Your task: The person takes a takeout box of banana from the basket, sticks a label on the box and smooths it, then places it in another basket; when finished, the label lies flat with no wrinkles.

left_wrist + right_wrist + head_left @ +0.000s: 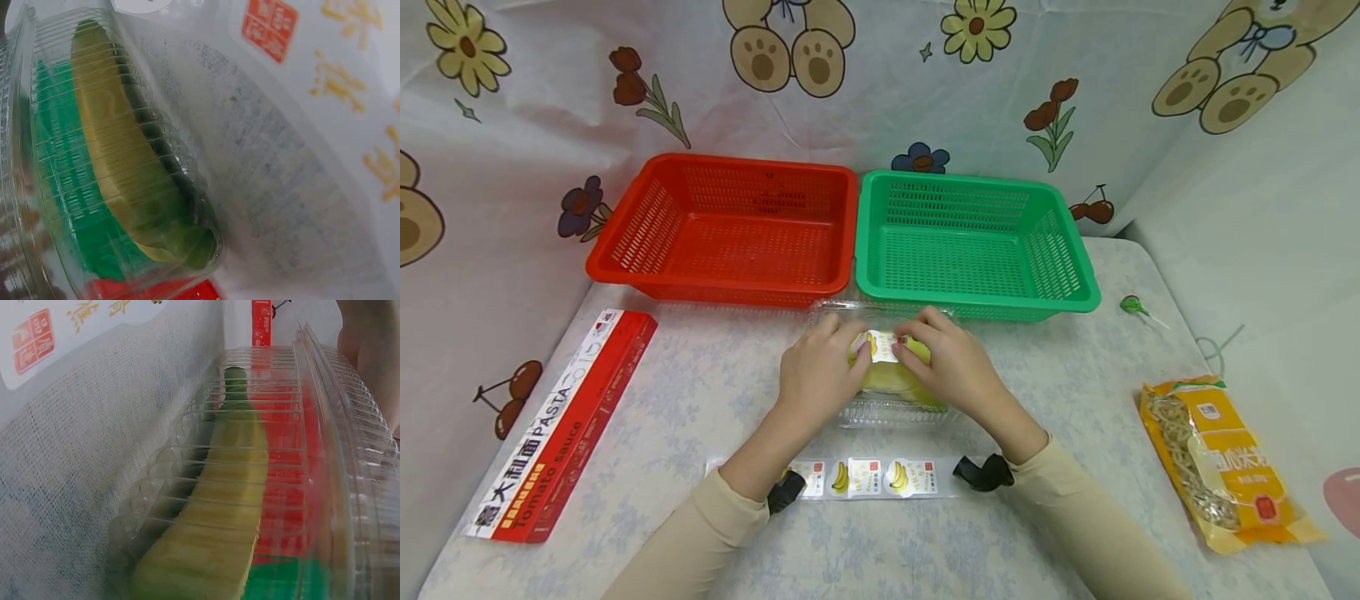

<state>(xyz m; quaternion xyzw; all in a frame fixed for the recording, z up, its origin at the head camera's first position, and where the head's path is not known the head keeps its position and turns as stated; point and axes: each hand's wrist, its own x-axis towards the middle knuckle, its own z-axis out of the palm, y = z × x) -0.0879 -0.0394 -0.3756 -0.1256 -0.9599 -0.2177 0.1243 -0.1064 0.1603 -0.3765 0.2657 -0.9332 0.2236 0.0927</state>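
Two hands (822, 367) (958, 367) touching a white label (882, 346), whether grip pinches unclear, ribbed transparent plastic box (891, 413), curved banana (231, 487)

The hands (951, 358) partly cover the clear container (887, 412); nearer the person, the left forearm (756, 458) hides part of the sticker strip (880, 479). Beyond the hands, the top edge crops printed bears (760, 58).

2 plastic baskets side by side at back of desk (715, 379): red basket (730, 291) left, green basket (977, 305) right. Red-and-white pasta box (561, 429) (reads "Tomato sauce") lies slanted, far left. Green lollipop (1132, 305) and yellow packet (1232, 467) at right. Bear-print cloth (887, 104) behind.
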